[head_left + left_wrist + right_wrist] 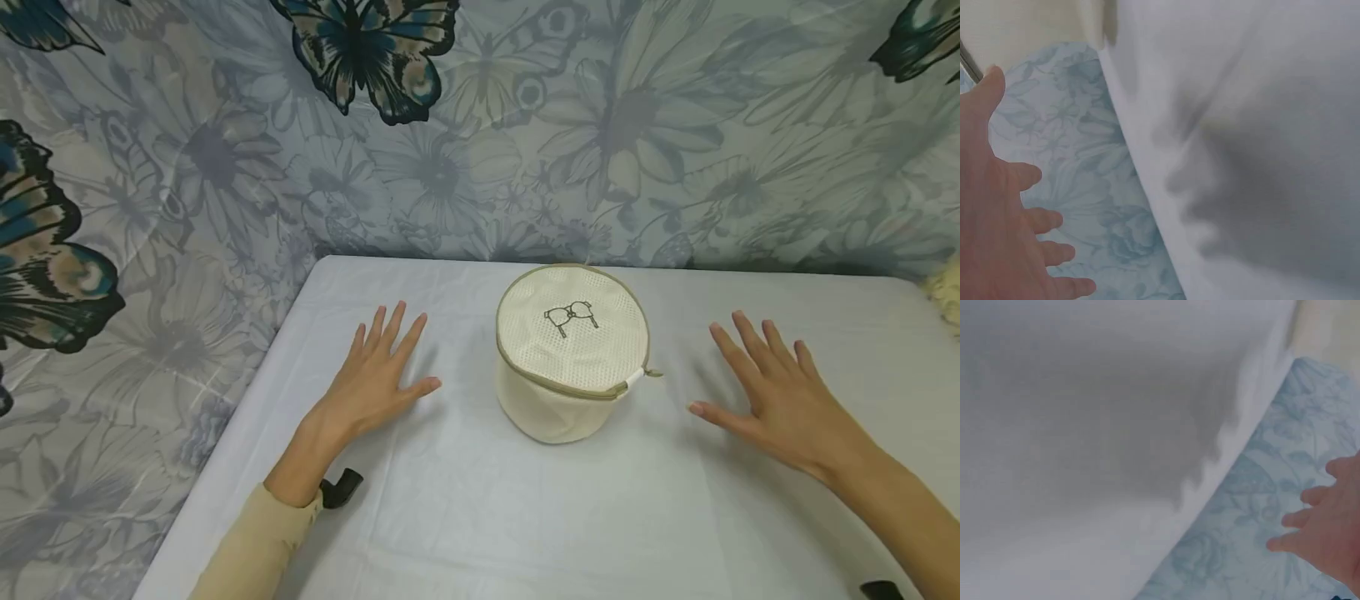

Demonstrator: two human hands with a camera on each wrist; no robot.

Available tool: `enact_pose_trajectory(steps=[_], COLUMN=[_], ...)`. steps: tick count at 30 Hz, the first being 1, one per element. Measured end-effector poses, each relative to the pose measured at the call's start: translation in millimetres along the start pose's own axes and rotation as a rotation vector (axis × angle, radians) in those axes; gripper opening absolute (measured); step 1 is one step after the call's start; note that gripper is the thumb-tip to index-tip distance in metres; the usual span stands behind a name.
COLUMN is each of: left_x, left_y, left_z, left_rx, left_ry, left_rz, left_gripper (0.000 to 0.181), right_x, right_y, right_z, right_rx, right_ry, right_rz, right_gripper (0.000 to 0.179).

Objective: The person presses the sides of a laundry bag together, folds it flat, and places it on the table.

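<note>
A round cream zippered mesh bag [572, 350] stands upright on the white-covered table, its lid printed with a pair of eyeglasses. Its zipper pull [652, 372] sticks out at the right side of the lid. To the left of the bag, my left hand [382, 375] is spread over the cloth, holding nothing. On the other side, my right hand [783, 400] is likewise spread, its fingers apart and without anything in them. Both hands are clear of the bag and cast shadows on the cloth. What the bag contains cannot be seen.
A white cloth [480, 517] covers the table. Behind it and at the left is floral fabric [442, 175] bearing butterfly figures [367, 58]. Something pale yellow and fluffy [947, 292] shows at the far right edge.
</note>
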State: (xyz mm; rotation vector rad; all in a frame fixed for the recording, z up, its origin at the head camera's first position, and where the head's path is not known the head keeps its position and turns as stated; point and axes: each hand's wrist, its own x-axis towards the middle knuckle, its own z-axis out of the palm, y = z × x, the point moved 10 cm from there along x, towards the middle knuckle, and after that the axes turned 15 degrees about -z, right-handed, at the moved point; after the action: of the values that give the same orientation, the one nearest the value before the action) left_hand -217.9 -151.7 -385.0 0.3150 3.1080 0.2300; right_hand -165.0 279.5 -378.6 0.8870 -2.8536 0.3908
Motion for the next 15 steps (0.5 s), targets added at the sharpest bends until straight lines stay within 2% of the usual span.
enact_pose_trajectory(steps=[6,15], left_x=[5.5,11.8], left_y=[12.6,36.5], left_z=[-13.7,-34.5], left_rx=[-0.005,-0.044], left_ry=[0.016,0.120], left_rz=[0.044,0.168], left_gripper=[0.093,0.092], right_x=[8.8,19.2], right_y=[-12.4,-26.2], right_z=[-10.2,-23.6], right_rx=[0.017,0.076], right_ry=[0.004,0.010], right_rz=[-0.028,-0.036], right_gripper=[0.104,0.112])
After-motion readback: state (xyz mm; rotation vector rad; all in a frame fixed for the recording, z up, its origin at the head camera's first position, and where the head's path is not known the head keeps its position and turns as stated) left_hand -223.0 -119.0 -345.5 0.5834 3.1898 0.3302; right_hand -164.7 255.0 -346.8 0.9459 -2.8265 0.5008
